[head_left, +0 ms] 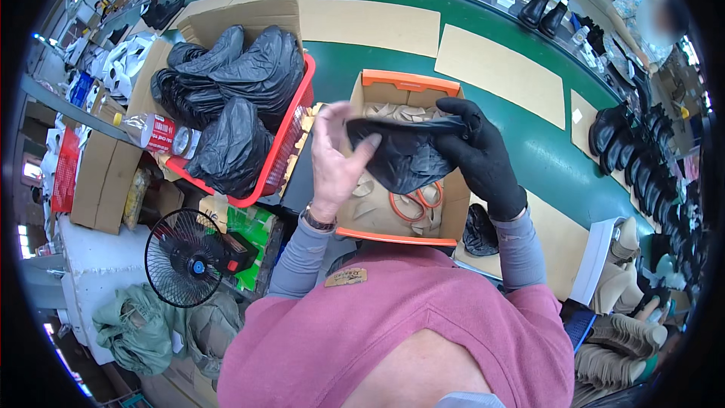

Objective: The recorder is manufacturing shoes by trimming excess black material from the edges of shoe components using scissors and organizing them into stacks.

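The right hand (485, 157) grips the black piece (404, 160) over the box (411, 81), the left hand (334, 162) half open, thumb across it: seemingly unfinished (whether the pile (260, 68) in the basket (288, 149) is done, unclear).

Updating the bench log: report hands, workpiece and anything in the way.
Gloved right hand gripping crinkled black piece. Left hand, bare, at its left edge, hold unclear. Piece raised over open cardboard box. Nothing seen blocking; orange-handled scissors in box.
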`<state>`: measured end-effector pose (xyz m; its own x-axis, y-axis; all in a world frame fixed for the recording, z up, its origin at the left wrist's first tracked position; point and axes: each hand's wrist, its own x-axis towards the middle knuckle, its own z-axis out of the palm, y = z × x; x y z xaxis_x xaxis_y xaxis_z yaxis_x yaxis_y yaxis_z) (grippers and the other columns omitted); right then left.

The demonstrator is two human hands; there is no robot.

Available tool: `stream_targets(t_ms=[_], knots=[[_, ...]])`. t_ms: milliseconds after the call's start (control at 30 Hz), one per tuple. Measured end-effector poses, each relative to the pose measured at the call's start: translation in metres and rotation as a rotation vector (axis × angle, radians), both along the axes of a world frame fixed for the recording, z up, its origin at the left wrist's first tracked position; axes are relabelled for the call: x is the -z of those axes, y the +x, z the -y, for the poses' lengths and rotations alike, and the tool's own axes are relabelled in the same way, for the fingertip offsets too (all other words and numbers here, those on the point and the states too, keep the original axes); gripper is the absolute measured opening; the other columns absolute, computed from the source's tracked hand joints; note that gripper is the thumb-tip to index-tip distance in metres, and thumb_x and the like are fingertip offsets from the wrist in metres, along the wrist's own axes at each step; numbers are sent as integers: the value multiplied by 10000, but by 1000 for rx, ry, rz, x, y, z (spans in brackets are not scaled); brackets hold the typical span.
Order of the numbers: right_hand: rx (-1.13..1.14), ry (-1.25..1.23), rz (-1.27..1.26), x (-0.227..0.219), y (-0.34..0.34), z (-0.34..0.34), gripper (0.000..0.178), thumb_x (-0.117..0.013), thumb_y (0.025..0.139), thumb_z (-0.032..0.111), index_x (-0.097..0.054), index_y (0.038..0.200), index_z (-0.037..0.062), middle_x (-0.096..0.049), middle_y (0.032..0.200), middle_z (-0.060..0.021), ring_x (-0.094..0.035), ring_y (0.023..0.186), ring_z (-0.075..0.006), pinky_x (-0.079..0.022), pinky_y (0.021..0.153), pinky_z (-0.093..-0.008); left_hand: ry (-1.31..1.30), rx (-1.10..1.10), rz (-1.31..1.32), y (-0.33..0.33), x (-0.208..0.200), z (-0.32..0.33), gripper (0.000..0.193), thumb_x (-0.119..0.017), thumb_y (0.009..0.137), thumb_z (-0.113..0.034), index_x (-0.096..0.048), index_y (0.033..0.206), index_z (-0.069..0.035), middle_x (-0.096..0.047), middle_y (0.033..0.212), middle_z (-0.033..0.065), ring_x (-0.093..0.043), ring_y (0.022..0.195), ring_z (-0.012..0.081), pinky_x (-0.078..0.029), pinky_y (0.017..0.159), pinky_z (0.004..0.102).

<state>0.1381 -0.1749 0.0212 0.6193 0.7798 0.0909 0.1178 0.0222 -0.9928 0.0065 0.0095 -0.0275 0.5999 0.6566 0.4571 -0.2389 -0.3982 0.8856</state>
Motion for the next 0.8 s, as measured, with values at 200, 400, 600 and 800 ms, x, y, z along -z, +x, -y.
stream_targets(t_ms=[200, 400, 600, 800], knots=[[-114, 103, 180, 15, -9, -17, 485, -652, 815, 5, -492, 1273, 24, -633, 976, -87, -614, 860, -149, -514, 751, -287, 660, 202, -218, -5, -27, 10, 285, -761, 786, -99, -656, 1036, -14, -676, 802, 128, -681, 715, 290, -538, 646, 351], [-14, -48, -20, -1, -6, -4, 408, -625, 822, -27, -538, 1220, -7, -632, 934, -86, -599, 814, -108, -507, 707, -250, 510, 243, -207, -9, -21, 14, 329, -750, 813, -92, -627, 1108, -16, -700, 901, 150, -712, 795, 277, -550, 651, 323], [215, -19, 163, 3, -3, 2, 299, -644, 829, 0, -598, 1124, -4, -640, 899, -82, -606, 803, -122, -514, 709, -262, 456, 261, -196, -12, -23, 10, 409, -755, 806, -82, -602, 1180, -21, -704, 952, 152, -715, 843, 273, -562, 701, 312], [107, -42, 961, -30, -32, -2, 371, -751, 764, 112, -634, 1116, 90, -636, 974, -78, -617, 918, -260, -452, 914, -394, 568, 142, -168, -14, -23, 4, 413, -749, 811, -78, -597, 1192, -23, -705, 984, 150, -718, 823, 270, -568, 681, 322]])
